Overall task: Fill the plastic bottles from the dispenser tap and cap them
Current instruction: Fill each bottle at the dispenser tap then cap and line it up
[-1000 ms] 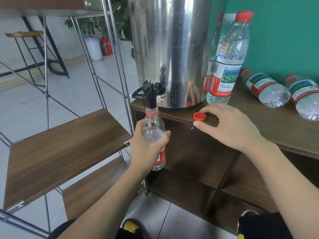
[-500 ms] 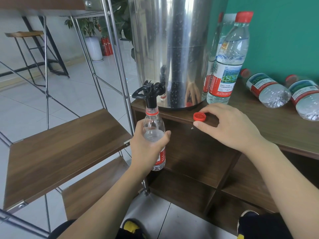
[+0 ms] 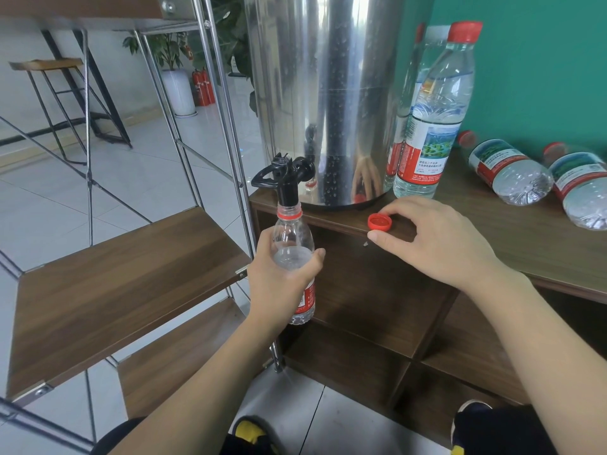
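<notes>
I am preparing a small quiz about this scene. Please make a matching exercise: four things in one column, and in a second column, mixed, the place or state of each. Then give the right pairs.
Things
1. small bottle
2. loose red cap
3. tall capped bottle
4. two labelled bottles

Places or states
A. lying on their sides on the cabinet top
B. held by the left hand with its mouth under the tap
C. standing upright beside the steel dispenser
D. on the cabinet edge at the right hand fingertips

Pairs: 1-B, 2-D, 3-C, 4-A
</notes>
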`<state>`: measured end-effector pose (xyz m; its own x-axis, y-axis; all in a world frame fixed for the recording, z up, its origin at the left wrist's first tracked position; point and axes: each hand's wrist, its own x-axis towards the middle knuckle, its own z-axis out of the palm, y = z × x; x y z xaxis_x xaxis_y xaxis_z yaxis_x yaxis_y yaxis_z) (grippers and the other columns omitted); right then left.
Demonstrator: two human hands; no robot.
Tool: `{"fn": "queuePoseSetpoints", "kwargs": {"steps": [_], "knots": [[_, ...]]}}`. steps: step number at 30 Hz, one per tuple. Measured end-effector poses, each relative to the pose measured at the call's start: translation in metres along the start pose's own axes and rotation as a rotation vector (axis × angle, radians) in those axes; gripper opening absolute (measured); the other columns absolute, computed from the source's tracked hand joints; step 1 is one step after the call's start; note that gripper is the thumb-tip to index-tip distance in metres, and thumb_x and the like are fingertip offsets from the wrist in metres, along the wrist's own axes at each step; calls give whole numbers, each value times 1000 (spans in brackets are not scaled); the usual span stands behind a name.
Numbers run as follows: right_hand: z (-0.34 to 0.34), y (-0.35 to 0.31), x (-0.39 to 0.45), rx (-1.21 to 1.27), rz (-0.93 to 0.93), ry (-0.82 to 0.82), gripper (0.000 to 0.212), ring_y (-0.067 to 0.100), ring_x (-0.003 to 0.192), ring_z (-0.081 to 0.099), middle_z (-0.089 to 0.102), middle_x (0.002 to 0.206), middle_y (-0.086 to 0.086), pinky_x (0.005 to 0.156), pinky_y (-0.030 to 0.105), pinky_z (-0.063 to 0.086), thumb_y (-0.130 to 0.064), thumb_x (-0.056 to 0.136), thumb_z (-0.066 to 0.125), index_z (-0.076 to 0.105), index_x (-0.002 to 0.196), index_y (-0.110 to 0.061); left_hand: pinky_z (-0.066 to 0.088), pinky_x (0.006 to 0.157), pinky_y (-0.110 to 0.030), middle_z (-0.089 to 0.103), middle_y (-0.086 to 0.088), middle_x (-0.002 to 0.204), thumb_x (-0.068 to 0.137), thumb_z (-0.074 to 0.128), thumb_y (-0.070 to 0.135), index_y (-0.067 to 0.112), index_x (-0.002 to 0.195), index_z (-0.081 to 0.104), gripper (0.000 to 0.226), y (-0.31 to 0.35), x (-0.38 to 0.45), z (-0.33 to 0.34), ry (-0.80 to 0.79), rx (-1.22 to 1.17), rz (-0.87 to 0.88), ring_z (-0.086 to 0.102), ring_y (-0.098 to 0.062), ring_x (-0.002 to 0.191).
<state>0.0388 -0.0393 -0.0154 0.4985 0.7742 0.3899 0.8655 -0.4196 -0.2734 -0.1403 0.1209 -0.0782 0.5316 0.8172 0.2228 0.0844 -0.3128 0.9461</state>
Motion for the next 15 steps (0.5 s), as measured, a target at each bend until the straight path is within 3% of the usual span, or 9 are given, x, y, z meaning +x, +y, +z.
{"fn": "queuePoseSetpoints", "kwargs": {"steps": [13,15], "knots": [[0,1,1,-2,13,-5,45,6,108,54,61,122,-18,87,31,47,-69,90,53,62,121,-38,51,100,-33,64,12,123,77,86,41,31,130,50,66,-2,2,0,-11,-7,9,63,-10,112],[1,0,1,-5,15,-10,46,6,109,54,61,123,-18,87,30,46,-69,90,53,62,121,-38,51,99,-33,65,12,123,72,84,48,30,131,51,70,-2,2,0,-9,-9,11,63,-10,112]]}}
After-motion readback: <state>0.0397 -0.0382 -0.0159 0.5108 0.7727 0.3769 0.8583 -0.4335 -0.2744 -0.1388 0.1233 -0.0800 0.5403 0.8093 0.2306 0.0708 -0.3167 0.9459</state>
